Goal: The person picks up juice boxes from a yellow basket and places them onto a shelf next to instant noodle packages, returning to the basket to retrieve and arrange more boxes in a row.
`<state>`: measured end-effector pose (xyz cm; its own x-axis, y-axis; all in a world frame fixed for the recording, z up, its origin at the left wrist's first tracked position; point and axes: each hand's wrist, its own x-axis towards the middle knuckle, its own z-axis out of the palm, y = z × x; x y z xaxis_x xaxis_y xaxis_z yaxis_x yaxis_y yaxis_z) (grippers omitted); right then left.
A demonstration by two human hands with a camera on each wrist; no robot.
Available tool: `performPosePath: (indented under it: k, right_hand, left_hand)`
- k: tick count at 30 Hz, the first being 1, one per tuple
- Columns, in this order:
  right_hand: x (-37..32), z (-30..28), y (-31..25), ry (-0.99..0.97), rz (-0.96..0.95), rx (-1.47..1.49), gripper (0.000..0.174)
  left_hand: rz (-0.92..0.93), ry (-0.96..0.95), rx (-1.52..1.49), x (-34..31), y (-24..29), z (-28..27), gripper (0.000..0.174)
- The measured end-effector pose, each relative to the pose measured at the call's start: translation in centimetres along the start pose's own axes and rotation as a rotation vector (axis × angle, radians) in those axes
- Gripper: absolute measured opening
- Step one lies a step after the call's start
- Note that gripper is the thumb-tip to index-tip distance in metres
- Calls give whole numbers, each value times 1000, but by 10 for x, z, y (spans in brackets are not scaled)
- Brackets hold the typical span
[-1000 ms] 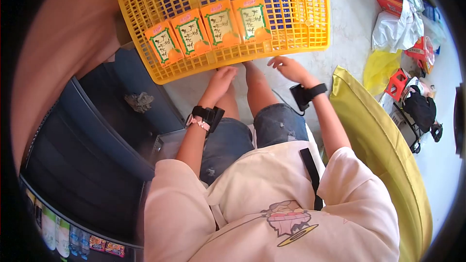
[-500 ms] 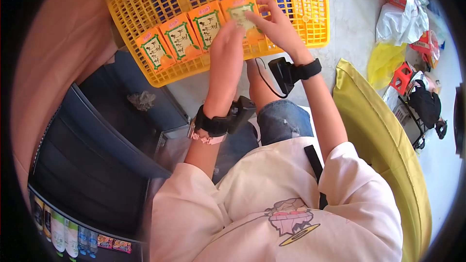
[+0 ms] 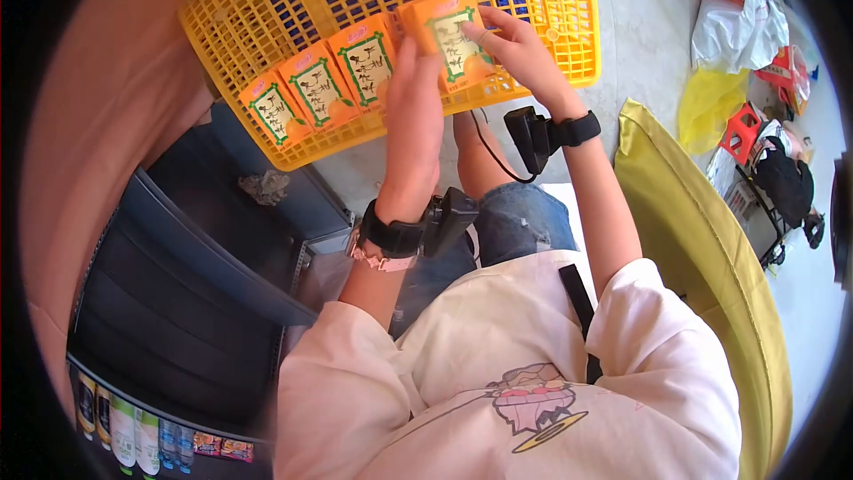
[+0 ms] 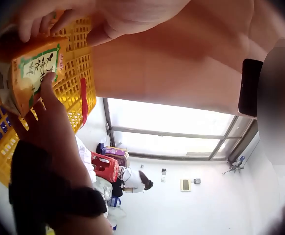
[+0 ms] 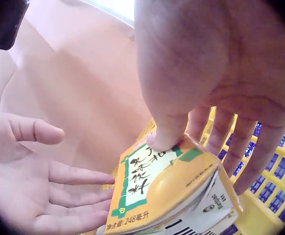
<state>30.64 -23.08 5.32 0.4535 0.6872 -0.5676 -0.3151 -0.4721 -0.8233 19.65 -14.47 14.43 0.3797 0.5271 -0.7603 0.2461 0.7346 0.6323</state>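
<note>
Four orange drink cartons lie in a slanting row on the yellow plastic crate (image 3: 293, 147). The rightmost drink carton (image 3: 451, 58) sits between my two hands, tilted and larger in view than the others. My right hand (image 3: 526, 55) grips it, thumb pressed on the printed front and fingers behind. Along its other side, my left hand (image 5: 30, 181) has its fingers nearly straight, fingertips right at the carton's edge. The second drink carton from the right (image 3: 366, 62), just left of that hand, is partly covered by it. The two leftmost drink cartons (image 3: 317, 89) lie untouched.
Blue items show through the crate's slots. A dark shelf unit (image 3: 178, 276) stands on the left, with bottles and packets (image 3: 133, 431) at its lower end. Olive cloth (image 3: 702, 258) hangs at the right; plastic bags (image 3: 737, 27) and a red stool (image 3: 739, 132) are beyond it.
Both hands have reached forward from near the knees to the rightmost carton. The right hand has taken hold of it, and the carton has shifted and tilted toward me.
</note>
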Motion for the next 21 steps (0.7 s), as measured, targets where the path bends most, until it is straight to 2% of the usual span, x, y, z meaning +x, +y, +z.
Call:
performPosePath:
  k: [2,5,8,9,12,15,16,18,19,21]
  right_hand:
    - [-2,-5,-5,-48,76,23,42]
    - [-1,-5,5,-10,13,112,37]
    - [-6,3,5,27,8,62,36]
    - [-8,8,3,23,5,62,36]
    - [-22,22,-8,119,7,95,37]
    - [-36,30,-19,127,159,242,45]
    - [-42,33,-20,116,166,232,45]
    - [-53,38,-24,115,105,153,50]
    - [-62,42,-40,77,160,217,56]
    - [-77,52,-48,95,148,169,57]
  left_hand:
    - [-35,-112,46,6,-8,-2,39]
    - [-16,-176,117,10,-15,3,43]
    - [-12,-128,203,5,-18,17,47]
    - [34,-125,192,12,-32,13,51]
    - [121,-106,91,11,-31,14,51]
    - [67,-165,107,1,-22,3,54]
    - [63,-155,96,-5,-18,0,54]
    - [76,-190,-7,-17,-12,-7,69]
    - [79,-181,-61,-24,-16,-12,70]
    - [53,-213,-38,-39,-11,-25,70]
